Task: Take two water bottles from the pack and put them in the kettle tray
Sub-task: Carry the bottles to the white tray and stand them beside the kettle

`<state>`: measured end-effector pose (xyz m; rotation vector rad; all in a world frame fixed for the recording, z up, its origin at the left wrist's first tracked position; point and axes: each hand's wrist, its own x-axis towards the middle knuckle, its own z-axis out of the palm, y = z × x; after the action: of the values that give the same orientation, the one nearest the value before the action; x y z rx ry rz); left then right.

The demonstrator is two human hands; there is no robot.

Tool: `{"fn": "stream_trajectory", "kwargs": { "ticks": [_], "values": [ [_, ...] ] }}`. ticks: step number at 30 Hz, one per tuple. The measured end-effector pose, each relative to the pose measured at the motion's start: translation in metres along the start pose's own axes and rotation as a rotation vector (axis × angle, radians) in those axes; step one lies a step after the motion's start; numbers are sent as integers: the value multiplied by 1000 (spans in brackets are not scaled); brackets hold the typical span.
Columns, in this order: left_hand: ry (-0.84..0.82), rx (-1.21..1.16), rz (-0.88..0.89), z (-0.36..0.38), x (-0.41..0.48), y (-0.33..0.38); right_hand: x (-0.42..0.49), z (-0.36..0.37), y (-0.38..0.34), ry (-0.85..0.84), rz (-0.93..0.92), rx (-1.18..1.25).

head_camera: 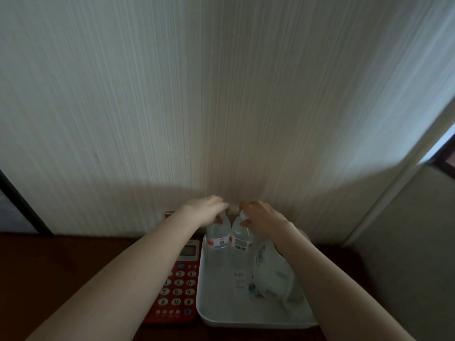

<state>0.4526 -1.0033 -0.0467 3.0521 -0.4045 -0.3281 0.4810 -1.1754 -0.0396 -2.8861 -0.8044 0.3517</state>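
- Head view: the left hand (206, 210) is closed over the top of one clear plastic water bottle with a red-and-white label (218, 235), fingers curled down over its neck.
- The right hand (262, 217) grips the top of a second clear plastic water bottle with a white label (241, 234) in the same way.
- Two bottles in all, standing upright and touching side by side at the far end of the white rectangular plastic kettle tray (216, 299); the caps are hidden under the hands.
- One crumpled clear plastic wrapper with blue print (272, 274) lies in the right half of the tray, under the right forearm; whether it holds anything I cannot tell.
- The tray's left and near floor is bare, leaving open room in front of the bottles; its near rim sits close to the front edge of the dark brown wooden table (61, 271).
- One red desk telephone with white number keys (177, 286) lies just beside the tray's left rim, partly covered by the left forearm.
- Left of the telephone the tabletop is open.
- A pale, finely striped wall (221, 94) rises directly behind the bottles.
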Motion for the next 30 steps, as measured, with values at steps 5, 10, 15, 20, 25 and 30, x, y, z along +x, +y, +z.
{"fn": "stream_trajectory", "kwargs": {
  "ticks": [5,10,15,20,25,30],
  "values": [
    [46,-47,-94,-6,-4,15,3,3,-2,86,130,121],
    [113,-18,-193,-1,-6,29,6,13,-16,162,254,248],
    [148,-27,-212,1,-8,31,5,14,-19,165,302,285],
    [139,-18,-217,0,-8,32,2,13,-19,164,299,287],
    [141,-31,-222,0,-9,33,1,15,-19,144,299,292],
    [142,-66,-222,1,-9,32,0,15,-18,138,289,308]
  ]
}}
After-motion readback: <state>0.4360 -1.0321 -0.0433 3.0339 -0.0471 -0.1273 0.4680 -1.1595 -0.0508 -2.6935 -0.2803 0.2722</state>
